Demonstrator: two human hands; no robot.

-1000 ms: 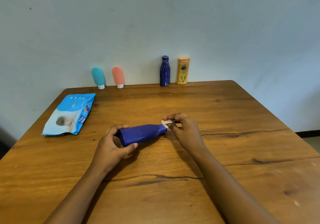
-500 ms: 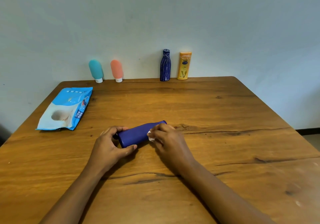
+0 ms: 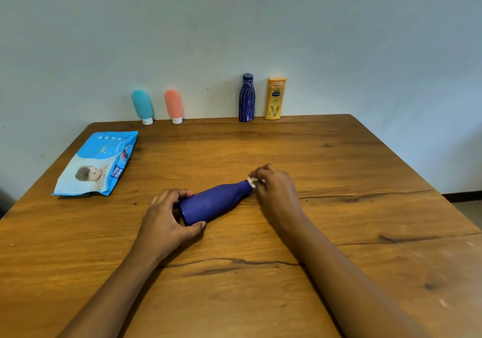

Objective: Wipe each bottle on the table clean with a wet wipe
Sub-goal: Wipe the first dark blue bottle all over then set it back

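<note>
A wooden table [image 3: 339,168] with dark cracks along its grain stands against a plain pale wall [image 3: 260,24]. On the left lies a flat blue pack of wipes [image 3: 96,164], printed "mee mee" beside a baby's picture. Along the far edge stand a teal tube [image 3: 142,105] and a pink tube [image 3: 174,105] on white caps, then a dark blue patterned bottle [image 3: 247,98] and a yellow bottle [image 3: 275,98] whose label is too small to read. Near the middle a plain blue bottle [image 3: 215,203] lies on its side, neck to the right. The left hand [image 3: 167,222] grips its base, fingers curled round it; the right hand [image 3: 276,194] pinches a small white wipe [image 3: 252,181] against the neck.
</note>
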